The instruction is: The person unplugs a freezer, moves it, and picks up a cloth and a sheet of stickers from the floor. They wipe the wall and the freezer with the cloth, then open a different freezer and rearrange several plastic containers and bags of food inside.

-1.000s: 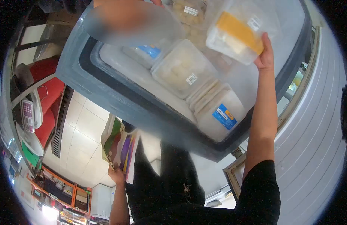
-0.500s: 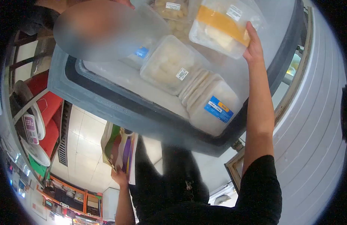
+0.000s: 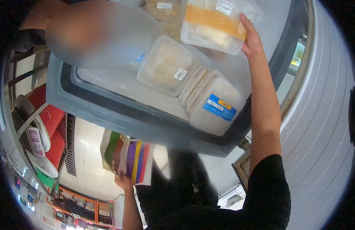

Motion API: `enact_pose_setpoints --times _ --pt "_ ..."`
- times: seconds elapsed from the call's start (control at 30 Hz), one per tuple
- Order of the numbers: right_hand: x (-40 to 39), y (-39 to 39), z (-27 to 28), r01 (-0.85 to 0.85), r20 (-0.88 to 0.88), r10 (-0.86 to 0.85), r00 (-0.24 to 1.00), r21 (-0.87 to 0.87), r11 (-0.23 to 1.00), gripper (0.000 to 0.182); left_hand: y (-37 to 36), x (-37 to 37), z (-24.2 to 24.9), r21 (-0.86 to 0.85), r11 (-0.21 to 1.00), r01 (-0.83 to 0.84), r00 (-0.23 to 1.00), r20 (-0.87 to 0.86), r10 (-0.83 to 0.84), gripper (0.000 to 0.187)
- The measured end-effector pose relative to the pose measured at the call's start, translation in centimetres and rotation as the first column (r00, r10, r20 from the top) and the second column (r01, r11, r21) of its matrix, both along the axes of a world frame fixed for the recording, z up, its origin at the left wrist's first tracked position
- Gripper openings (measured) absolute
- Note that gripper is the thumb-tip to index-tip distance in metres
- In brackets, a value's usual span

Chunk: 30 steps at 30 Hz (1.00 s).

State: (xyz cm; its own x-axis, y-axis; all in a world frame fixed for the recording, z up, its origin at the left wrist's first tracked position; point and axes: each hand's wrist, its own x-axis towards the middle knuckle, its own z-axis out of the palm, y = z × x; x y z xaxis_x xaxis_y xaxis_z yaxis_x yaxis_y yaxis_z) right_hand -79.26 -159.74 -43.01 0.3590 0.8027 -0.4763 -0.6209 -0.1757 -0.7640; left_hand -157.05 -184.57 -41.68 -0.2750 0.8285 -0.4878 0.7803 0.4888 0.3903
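Observation:
My right hand (image 3: 253,40) grips the edge of a clear plastic food package (image 3: 214,27) with an orange band, a white label and pale contents. It is held over the inside of a grey chest freezer (image 3: 127,115). Just below it are a flat package of pale round pieces (image 3: 166,63) and a leaning row of packages, the front one (image 3: 214,111) carrying a blue label. Down beside my legs, my left hand (image 3: 124,182) is closed on the lower edge of a colourful striped bag (image 3: 127,155). What the bag contains is hidden.
Another person leans over the freezer at the top left, a dark sleeve (image 3: 30,40) showing. More packages (image 3: 162,9) lie further in. Red shelving (image 3: 55,126) with a scale (image 3: 35,142) stands left; a white panelled wall (image 3: 323,115) runs along the right.
The orange-banded package and my right hand have moved a little up and left in view. The striped bag has turned, showing more of its stripes. The other person's blurred head has shifted slightly.

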Motion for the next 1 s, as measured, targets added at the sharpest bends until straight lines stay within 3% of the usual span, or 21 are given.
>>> enact_pose_setpoints --times 0.13,0.23,0.3,0.33,0.43,0.57,0.6,0.63,0.67,0.73,0.77,0.8,0.83,0.9,0.93,1.0 --pt "-0.3 0.4 0.1 -0.039 0.015 0.039 0.999 -0.015 0.999 0.044 1.1 0.3 0.4 -0.034 0.999 -0.027 1.000 -0.014 0.026 0.037" --pt "-0.9 1.1 0.1 -0.083 0.007 0.083 0.997 -0.027 0.996 0.045 1.4 0.3 0.3 0.013 0.997 0.078 0.997 0.023 -0.079 0.038" --pt "-1.4 1.6 0.0 -0.114 -0.003 0.114 0.993 -0.032 0.993 0.043 2.0 1.6 0.7 -0.073 0.990 -0.122 0.992 0.013 0.123 0.037" --pt "-1.6 1.9 0.0 -0.159 0.013 0.160 0.987 -0.055 0.986 0.044 2.0 1.6 0.6 -0.070 0.990 -0.120 0.993 0.013 0.121 0.037" --pt "-3.0 2.8 -0.1 -0.230 0.078 0.242 0.967 -0.139 0.963 0.044 1.2 1.0 -0.1 -0.011 0.997 -0.078 0.996 0.041 0.078 0.037" --pt "-7.6 3.7 0.3 -0.376 0.288 0.442 0.849 -0.257 0.890 0.047 1.7 1.3 0.3 0.037 0.986 0.164 0.976 0.140 -0.168 0.041" --pt "-8.4 3.8 -0.3 -0.455 0.308 0.515 0.800 -0.248 0.855 0.049 0.7 0.2 -1.5 0.045 0.995 0.085 0.980 0.177 -0.092 0.043" --pt "-8.9 3.6 -2.5 -0.511 0.396 0.634 0.664 -0.378 0.772 0.054 -0.1 -0.9 -2.5 0.036 0.997 0.066 0.992 0.108 -0.070 0.042" --pt "-9.1 3.7 -4.2 -0.533 0.444 0.740 0.504 -0.514 0.672 0.059 1.9 3.4 -0.3 0.111 0.987 0.120 0.991 0.051 -0.126 0.039" --pt "-10.8 3.2 -3.2 -0.705 0.310 0.783 0.540 -0.341 0.622 0.055 0.1 0.6 -2.1 0.024 1.000 0.012 0.997 0.080 -0.014 0.037" --pt "-11.0 3.5 -2.9 -0.747 0.380 0.856 0.350 -0.439 0.500 0.058 0.7 1.7 -1.6 0.115 0.989 0.096 0.990 0.091 -0.106 0.036" --pt "-11.1 3.5 -2.9 -0.751 0.420 0.896 0.145 -0.543 0.376 0.061 1.3 1.2 -1.0 0.013 0.972 0.233 0.966 0.110 -0.233 0.051" --pt "-11.4 3.2 -3.1 -0.738 0.437 0.886 0.154 -0.546 0.397 0.061 -0.2 -0.9 -2.9 0.055 0.994 0.097 0.975 0.195 -0.106 0.050" --pt "-11.9 2.6 -3.7 -0.672 0.638 0.767 -0.070 -0.599 0.436 0.058 0.4 -0.9 -4.0 0.092 0.995 -0.026 0.956 0.292 -0.003 0.049" --pt "-11.8 2.5 -3.9 -0.660 0.648 0.759 -0.062 -0.597 0.456 0.058 0.4 -0.8 -2.9 0.028 0.998 0.056 0.978 0.200 -0.060 0.046" --pt "-11.4 2.3 -3.8 -0.649 0.505 0.835 -0.217 -0.714 0.263 0.057 1.0 -0.4 -2.6 -0.031 0.989 0.147 0.983 0.114 -0.142 0.043"
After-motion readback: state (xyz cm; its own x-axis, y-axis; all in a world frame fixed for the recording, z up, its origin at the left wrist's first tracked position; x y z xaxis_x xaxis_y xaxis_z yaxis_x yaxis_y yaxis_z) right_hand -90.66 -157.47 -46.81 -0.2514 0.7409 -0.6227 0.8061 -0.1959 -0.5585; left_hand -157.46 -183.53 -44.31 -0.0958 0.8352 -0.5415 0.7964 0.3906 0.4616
